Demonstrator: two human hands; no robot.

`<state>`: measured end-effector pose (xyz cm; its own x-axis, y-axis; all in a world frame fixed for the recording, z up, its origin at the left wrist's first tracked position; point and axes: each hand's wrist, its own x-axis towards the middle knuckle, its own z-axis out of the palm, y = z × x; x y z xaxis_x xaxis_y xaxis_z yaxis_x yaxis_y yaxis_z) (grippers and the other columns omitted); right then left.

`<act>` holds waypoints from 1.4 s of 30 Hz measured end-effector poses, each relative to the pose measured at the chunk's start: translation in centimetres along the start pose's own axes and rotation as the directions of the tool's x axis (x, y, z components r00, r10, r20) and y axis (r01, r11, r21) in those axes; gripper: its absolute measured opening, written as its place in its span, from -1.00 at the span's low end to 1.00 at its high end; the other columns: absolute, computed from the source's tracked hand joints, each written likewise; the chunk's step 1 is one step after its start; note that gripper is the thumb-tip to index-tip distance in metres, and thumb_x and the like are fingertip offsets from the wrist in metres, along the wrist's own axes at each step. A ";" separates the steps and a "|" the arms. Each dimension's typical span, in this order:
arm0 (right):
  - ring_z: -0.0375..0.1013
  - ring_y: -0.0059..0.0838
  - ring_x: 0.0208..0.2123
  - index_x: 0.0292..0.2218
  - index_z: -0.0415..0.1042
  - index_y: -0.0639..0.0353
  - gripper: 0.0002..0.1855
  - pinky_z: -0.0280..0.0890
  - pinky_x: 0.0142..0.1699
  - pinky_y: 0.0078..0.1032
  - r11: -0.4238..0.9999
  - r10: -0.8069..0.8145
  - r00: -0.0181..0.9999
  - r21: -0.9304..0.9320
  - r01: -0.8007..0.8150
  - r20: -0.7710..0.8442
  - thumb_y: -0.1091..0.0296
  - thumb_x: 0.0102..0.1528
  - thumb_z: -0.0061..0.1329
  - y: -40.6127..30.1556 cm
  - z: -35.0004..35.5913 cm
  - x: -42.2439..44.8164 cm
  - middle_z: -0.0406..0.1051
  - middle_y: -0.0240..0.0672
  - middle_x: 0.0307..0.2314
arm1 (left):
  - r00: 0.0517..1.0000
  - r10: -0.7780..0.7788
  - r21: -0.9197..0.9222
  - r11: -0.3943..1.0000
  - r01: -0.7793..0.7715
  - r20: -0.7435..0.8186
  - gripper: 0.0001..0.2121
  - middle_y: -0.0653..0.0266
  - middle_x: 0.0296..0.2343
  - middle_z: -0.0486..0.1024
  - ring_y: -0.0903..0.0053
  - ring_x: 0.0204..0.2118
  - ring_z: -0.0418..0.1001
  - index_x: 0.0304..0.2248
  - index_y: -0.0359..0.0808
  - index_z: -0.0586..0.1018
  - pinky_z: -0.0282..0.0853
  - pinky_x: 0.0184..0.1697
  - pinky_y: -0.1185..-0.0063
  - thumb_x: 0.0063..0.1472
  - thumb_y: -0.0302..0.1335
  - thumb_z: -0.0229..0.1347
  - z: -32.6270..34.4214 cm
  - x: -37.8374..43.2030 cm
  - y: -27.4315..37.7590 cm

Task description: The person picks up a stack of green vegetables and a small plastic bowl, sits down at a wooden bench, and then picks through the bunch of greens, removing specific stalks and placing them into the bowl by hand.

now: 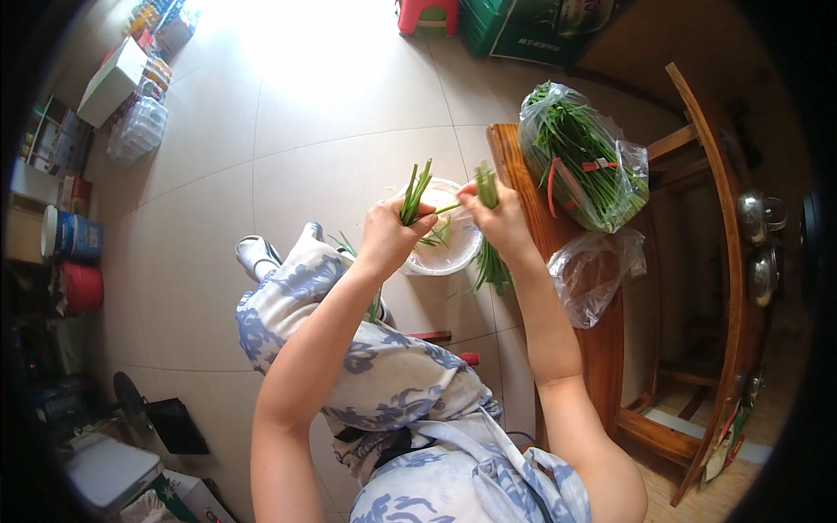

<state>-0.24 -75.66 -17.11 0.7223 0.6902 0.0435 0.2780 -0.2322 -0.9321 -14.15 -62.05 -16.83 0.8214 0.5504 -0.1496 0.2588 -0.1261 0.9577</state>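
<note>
My left hand (395, 236) is closed around a small bunch of green stalks (416, 189), their cut ends pointing up. My right hand (497, 214) grips another bunch of thin green stalks (486, 185), blurred at the top, with long leaves hanging below the fist. A single pale green stalk (447, 208) spans the space between both hands. Beneath them stands a white plastic basin or bin (466, 243) with leafy scraps inside. To the right, a clear plastic bag (637, 171) of long green leaves, likely garlic chives, lies on a wooden bench (507, 150), with red ties around the leaves.
An empty-looking clear bag (588, 268) lies on the bench. Beyond it stands a wooden table (729, 261) with metal lids. A red stool (428, 14) and green crate (523, 33) are at the top. Left are a blue bucket (82, 233) and plastic-wrapped bottles (140, 124).
</note>
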 end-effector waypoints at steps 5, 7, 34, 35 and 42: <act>0.12 -0.79 -0.74 -0.39 0.43 0.29 -0.90 0.00 -0.65 -0.73 0.935 0.275 0.944 0.281 -0.217 -0.183 0.44 0.09 -0.02 0.8 -1.1 0.2 0.24 -0.56 -0.74 | 0.995 -0.103 -0.093 0.990 0.102 0.002 -0.83 0.38 -0.63 0.47 0.77 -0.58 0.32 -0.38 -0.39 0.60 0.24 -0.50 0.71 0.05 -0.45 0.18 -0.3 0.0 0.5; 0.12 -0.79 -0.74 -0.40 0.44 0.29 -0.89 0.00 -0.65 -0.74 0.953 0.253 0.958 0.207 -0.222 -0.135 0.43 0.08 -0.01 1.3 -1.0 -0.2 0.23 -0.56 -0.74 | 0.984 -0.173 -0.203 0.962 0.180 0.053 -0.83 0.38 -0.61 0.46 0.76 -0.58 0.31 -0.37 -0.39 0.59 0.24 -0.51 0.72 0.07 -0.44 0.17 -0.5 0.1 0.5; 0.23 -0.75 -0.71 -0.35 0.44 0.27 -0.83 0.11 -0.60 -0.74 0.938 0.082 0.977 0.317 -0.142 0.196 0.37 0.04 0.04 -4.0 -0.4 -0.2 0.29 -0.51 -0.71 | 0.742 -0.020 -0.408 0.825 0.391 0.670 -0.71 0.29 -0.41 0.42 0.69 -0.50 0.31 -0.25 -0.41 0.48 0.27 -0.47 0.67 0.21 -0.30 0.04 -0.1 0.1 0.4; 0.21 -0.76 -0.73 -0.33 0.44 0.27 -0.83 0.09 -0.63 -0.75 0.936 0.122 0.965 0.296 -0.189 0.232 0.38 0.03 0.06 -4.0 -0.3 -0.3 0.27 -0.53 -0.72 | 0.777 -0.035 -0.430 0.816 0.385 0.629 -0.71 0.32 -0.43 0.40 0.70 -0.51 0.30 -0.23 -0.40 0.46 0.26 -0.48 0.68 0.21 -0.30 0.04 -0.1 -0.1 0.6; 0.17 -0.78 -0.75 -0.41 0.44 0.26 -0.89 0.04 -0.67 -0.74 0.907 0.184 0.978 0.401 -0.131 -0.097 0.40 0.05 0.04 -1.9 -1.6 -0.3 0.27 -0.54 -0.73 | 0.913 -0.188 -0.575 0.725 0.378 0.363 -0.80 0.51 -0.58 0.27 0.85 -0.62 0.13 -0.28 -0.31 0.44 0.02 -0.63 0.80 0.20 -0.35 0.06 -0.7 0.1 1.4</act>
<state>0.02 -76.48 -14.77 0.8194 0.5654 -0.0941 -0.0966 -0.0256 -0.9950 -14.03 -61.56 -15.37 0.8852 0.2268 -0.4062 0.2061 0.5915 0.7795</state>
